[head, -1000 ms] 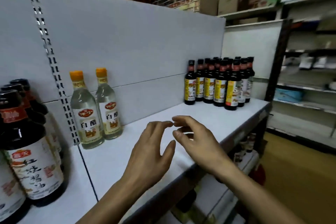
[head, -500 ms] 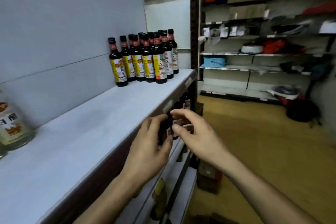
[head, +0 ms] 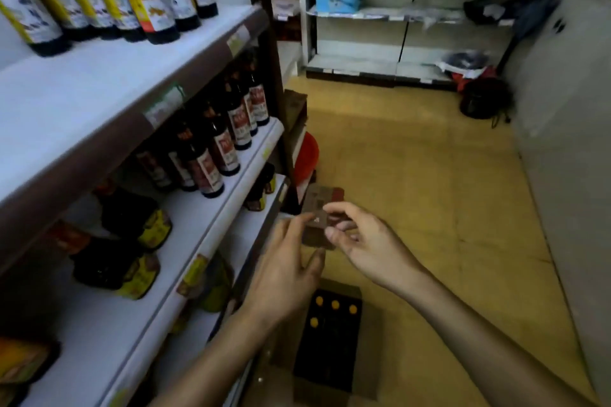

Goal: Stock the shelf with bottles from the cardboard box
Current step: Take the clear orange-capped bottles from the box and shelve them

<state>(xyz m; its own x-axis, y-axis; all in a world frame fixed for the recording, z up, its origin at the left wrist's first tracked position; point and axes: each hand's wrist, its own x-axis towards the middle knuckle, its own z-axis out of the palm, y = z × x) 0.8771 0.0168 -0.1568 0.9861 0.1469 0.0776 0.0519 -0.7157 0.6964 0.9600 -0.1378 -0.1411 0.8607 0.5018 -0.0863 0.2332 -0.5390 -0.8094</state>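
Left hand (head: pixel 284 274) and right hand (head: pixel 367 241) lowered from top shelf (head: pixel 99 92) to aisle side of lower shelf edges (head: pixel 231 195), both empty, fingers loosely curled, tips nearly meeting, cardboard box (head: pixel 368 350) on floor (head: pixel 429 208) directly below, orange-capped bottles (head: pixel 334 305) inside, open floor to right

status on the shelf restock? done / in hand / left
Done: a group of dark bottles stands on the top shelf, with bare board in front of it.
In hand: nothing that I can see. The left hand and right hand hover loosely curled above the cardboard box.
Left: the open box shows four orange caps, so at least those bottles are not yet shelved.
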